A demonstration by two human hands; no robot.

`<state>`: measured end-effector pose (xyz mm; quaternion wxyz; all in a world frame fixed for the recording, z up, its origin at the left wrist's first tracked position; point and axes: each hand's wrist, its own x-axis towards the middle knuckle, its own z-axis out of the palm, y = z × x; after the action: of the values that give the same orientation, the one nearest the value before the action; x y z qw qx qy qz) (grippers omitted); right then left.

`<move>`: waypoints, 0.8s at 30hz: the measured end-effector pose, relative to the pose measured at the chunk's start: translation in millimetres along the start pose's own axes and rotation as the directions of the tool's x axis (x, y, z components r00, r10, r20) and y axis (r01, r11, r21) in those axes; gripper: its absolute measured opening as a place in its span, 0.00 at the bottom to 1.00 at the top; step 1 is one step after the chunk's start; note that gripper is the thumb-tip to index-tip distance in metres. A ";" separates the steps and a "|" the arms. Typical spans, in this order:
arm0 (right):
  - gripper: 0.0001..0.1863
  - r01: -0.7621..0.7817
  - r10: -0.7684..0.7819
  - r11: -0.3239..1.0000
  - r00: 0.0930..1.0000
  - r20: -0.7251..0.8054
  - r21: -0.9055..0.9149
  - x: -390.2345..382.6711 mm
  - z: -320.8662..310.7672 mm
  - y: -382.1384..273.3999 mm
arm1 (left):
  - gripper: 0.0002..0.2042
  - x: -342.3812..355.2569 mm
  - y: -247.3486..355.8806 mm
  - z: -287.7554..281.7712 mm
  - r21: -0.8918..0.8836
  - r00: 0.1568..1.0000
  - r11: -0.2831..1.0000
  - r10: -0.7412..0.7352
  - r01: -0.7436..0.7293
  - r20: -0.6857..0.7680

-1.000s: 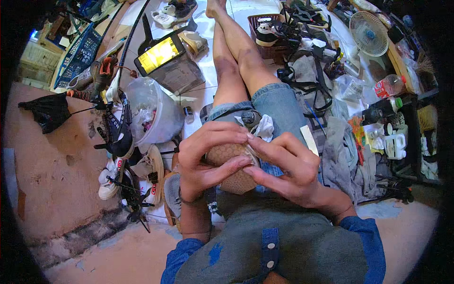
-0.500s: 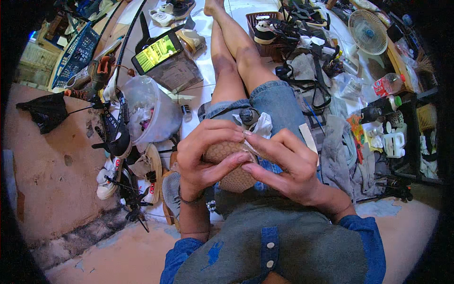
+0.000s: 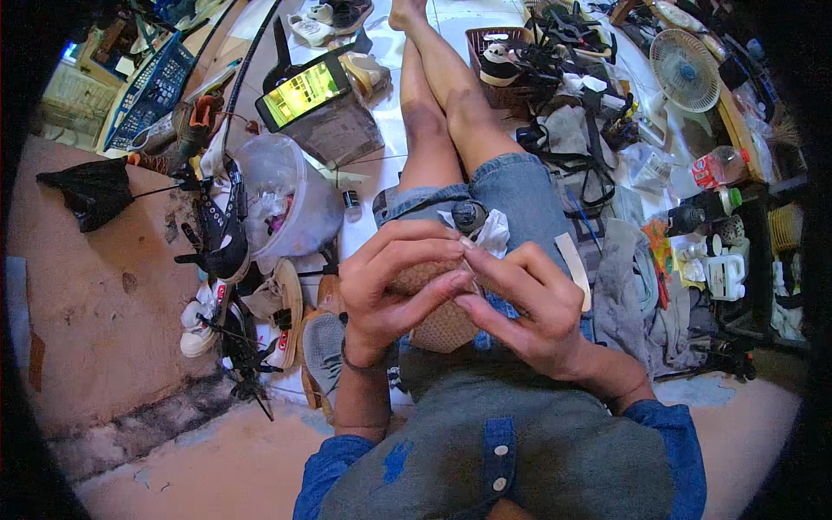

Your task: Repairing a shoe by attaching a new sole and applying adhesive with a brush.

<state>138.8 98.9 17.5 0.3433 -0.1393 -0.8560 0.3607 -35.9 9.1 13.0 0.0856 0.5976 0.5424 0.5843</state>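
Observation:
A shoe (image 3: pixel 444 331) with a tan, honeycomb-textured sole is held over my lap. My left hand (image 3: pixel 381 290) wraps its fingers over the far side, thumb laid across the sole. From the other side, my right hand (image 3: pixel 537 308) pinches the shoe's edge between thumb and fingers. The fingertips of both hands meet at that edge; whatever small thing may be between them is hidden. Just beyond the hands, a dark rounded object (image 3: pixel 468 215) and crumpled white material (image 3: pixel 494 234) lie on my denim shorts (image 3: pixel 520 191). A pale flat strip (image 3: pixel 573 270) rests by my right thigh.
Left of my legs stand a clear plastic tub (image 3: pixel 299 204) and a grey box (image 3: pixel 342 130) with a lit phone (image 3: pixel 305 91) on top. Several shoes (image 3: pixel 325 347) lie near my left elbow. Grey cloths (image 3: pixel 620 286), bottles (image 3: pixel 726 276) and a fan (image 3: pixel 685 69) fill the right side.
The whole view has shifted slightly. Both hands keep their grip on the shoe, with the fingertips and thumbs moved only a little.

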 end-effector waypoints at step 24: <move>0.24 0.036 -0.041 0.995 0.998 0.058 0.090 29.2 6.5 9.6 | 0.13 -0.8 -1.7 -1.0 -0.010 0.975 0.992 -0.122 0.123 -0.185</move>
<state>113.1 116.5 21.6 0.3303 -0.0968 -0.8515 0.3956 -37.4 8.7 11.6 0.0700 0.5061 0.5843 0.6305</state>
